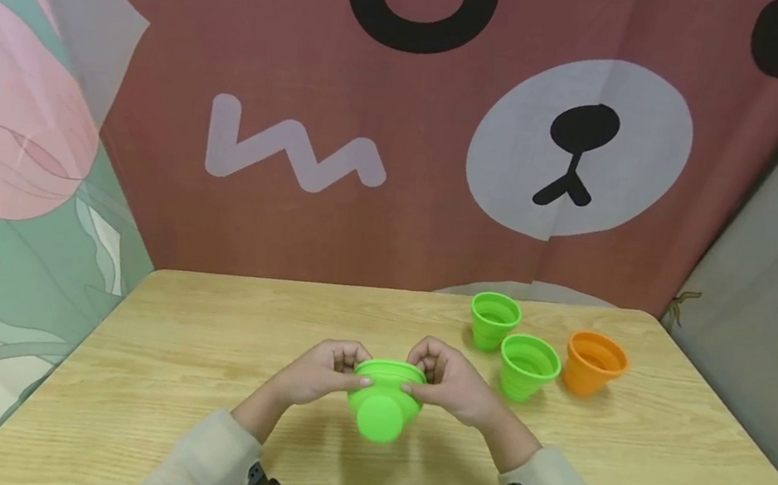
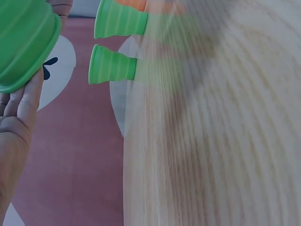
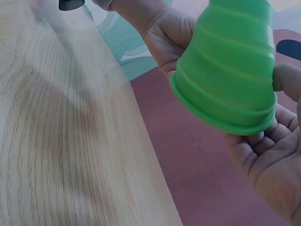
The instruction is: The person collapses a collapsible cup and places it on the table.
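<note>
Both my hands hold a green collapsible cup (image 1: 384, 401) above the table, its base tipped toward me and its rim facing away. The left hand (image 1: 328, 372) pinches the left side of the rim, thumb on the near wall and fingers behind. On the opposite side my right hand (image 1: 451, 382) grips the rim the same way. In the right wrist view the ribbed wall of the cup (image 3: 230, 70) is extended, with fingertips right at its lip. The left wrist view shows only part of the cup (image 2: 23, 42), the left fingers lying under its rim.
Two more green cups, one at the back (image 1: 493, 323) and one nearer (image 1: 527, 368), stand upright on the wooden table (image 1: 207, 349), right of my hands. An orange cup (image 1: 593, 364) stands beside them. A bear-print curtain (image 1: 331, 225) hangs behind the table's far edge.
</note>
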Motion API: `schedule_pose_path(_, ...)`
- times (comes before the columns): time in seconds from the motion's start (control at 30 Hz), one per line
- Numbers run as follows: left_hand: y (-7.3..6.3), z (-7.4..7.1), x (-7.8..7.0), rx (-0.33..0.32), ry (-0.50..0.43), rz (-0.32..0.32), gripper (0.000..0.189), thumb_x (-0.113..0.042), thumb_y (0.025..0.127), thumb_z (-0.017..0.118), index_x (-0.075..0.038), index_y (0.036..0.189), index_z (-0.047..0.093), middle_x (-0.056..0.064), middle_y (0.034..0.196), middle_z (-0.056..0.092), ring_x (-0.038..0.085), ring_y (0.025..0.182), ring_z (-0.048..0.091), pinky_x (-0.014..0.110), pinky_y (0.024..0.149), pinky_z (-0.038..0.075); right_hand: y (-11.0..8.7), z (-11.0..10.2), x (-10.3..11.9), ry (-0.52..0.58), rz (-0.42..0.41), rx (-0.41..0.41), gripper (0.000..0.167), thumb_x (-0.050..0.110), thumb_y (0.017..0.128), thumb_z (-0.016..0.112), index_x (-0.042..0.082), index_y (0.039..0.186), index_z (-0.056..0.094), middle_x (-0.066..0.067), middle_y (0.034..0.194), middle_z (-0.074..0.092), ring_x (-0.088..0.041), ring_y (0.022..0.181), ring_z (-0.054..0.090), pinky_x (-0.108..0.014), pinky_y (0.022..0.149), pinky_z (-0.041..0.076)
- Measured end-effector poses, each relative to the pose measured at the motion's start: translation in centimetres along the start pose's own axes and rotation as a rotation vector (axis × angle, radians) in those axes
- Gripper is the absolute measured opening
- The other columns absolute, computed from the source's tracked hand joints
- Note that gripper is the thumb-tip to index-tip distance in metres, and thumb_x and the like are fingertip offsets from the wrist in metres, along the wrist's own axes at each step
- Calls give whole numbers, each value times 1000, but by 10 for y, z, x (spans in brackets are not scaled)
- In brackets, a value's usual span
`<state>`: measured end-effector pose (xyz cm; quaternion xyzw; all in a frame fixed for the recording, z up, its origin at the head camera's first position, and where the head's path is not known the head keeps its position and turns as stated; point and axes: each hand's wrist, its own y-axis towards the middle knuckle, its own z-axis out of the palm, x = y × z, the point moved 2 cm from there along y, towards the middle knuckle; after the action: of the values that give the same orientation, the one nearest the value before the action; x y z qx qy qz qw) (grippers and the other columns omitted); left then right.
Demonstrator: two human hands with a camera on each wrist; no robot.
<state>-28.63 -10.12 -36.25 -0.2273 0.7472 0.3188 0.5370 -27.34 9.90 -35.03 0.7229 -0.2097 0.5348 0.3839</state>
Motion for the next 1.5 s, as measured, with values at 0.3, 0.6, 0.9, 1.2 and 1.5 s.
schedule_pose_path(0.3,0,2,-1,-38,28,-6,15,-1,86,48,12,93,48,4,76,56,9,68,55,24,61,48,1,0,2,-109,26,-100,19,-6,77,57,-12,88,43,-3,69,50,-6,60,47,-17,50,41)
schedule_pose_path(0.6,6,2,-7,-68,60,-33,15,-5,89,46,8,95,48,6,78,54,11,70,54,27,63,48,3,-1,5,-216,81,-216,16,-6,78,56,-8,91,47,-8,73,50,-9,60,48,-20,51,42)
schedule_pose_path(0.9,5,4,-6,-105,73,-4,14,-2,90,40,9,98,45,8,80,55,10,69,52,24,62,47,4,7,4,-251,86,-256,13,-3,80,55,-7,90,48,-7,74,52,-11,61,50,-23,53,46)
schedule_pose_path(1.2,0,7,-8,-157,18,-15,13,0,89,42,9,98,43,5,79,53,9,70,51,23,63,46,0,11,-10,62,88,-213,17,-3,83,47,-7,99,43,-5,80,51,-11,72,50,-23,63,45)
schedule_pose_path(1.5,-4,5,-2,-160,-78,-2,15,-4,90,42,9,99,41,2,79,53,8,70,53,22,65,46,-8,12,-16,382,55,-2,36,-7,82,43,8,114,39,-6,96,50,-14,87,50,-27,78,43)
